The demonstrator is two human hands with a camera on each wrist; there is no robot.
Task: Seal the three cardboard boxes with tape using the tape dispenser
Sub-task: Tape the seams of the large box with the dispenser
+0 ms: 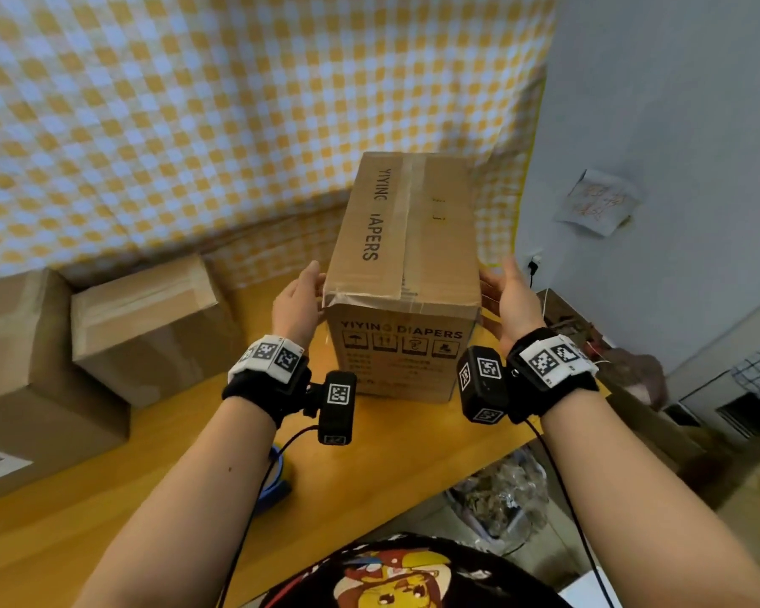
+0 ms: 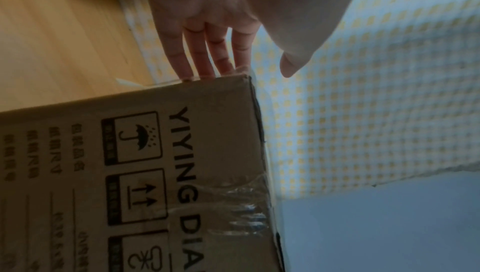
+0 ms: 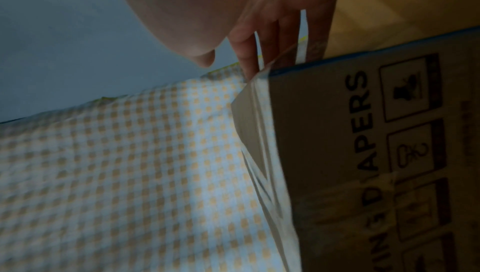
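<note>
A tall cardboard box (image 1: pixel 404 274) printed "YIYING DIAPERS" stands on the wooden table (image 1: pixel 369 467). Clear tape (image 1: pixel 406 221) runs along its top seam and folds wrinkled onto the front face (image 2: pixel 241 210). My left hand (image 1: pixel 299 300) presses flat on the box's left side, fingers (image 2: pixel 207 50) straight. On the opposite side my right hand (image 1: pixel 507 296) lies flat too, its fingers (image 3: pixel 272 35) reaching behind the box (image 3: pixel 350 153) edge. Two other boxes, one smaller (image 1: pixel 150 326) and one larger (image 1: pixel 31 379), sit at the left. A blue tape dispenser (image 1: pixel 279 473) lies mostly hidden under my left forearm.
A yellow-and-white checked cloth (image 1: pixel 194 125) hangs behind the table, and a white wall (image 1: pixel 676 125) stands at the right. The table's front-right edge runs close to the box. Below it on the floor lie a plastic bag (image 1: pixel 501 498) and clutter.
</note>
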